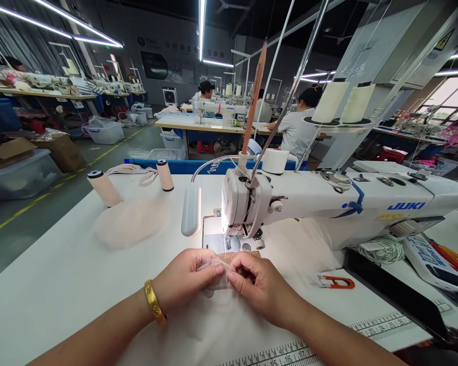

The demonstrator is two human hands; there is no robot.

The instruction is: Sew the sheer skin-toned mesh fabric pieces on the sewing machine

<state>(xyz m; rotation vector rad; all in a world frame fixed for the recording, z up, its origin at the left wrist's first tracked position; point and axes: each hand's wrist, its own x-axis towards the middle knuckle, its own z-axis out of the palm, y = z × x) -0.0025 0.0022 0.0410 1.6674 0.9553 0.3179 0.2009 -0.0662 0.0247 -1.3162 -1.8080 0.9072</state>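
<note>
Sheer fabric piece pinched, apparently, by left hand, right hand; table edge near

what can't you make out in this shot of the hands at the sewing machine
Head view:
- Sheer fabric piece: its shape and edges are hidden by the left hand and right hand pinching it.
- Needle: lost in lamp glare under the sewing machine.
- Red-handled tool: too small to identify.
- Ruler markings: cut off by the right forearm and the bottom edge.
- Wall lettering: too small and blurred.
</note>
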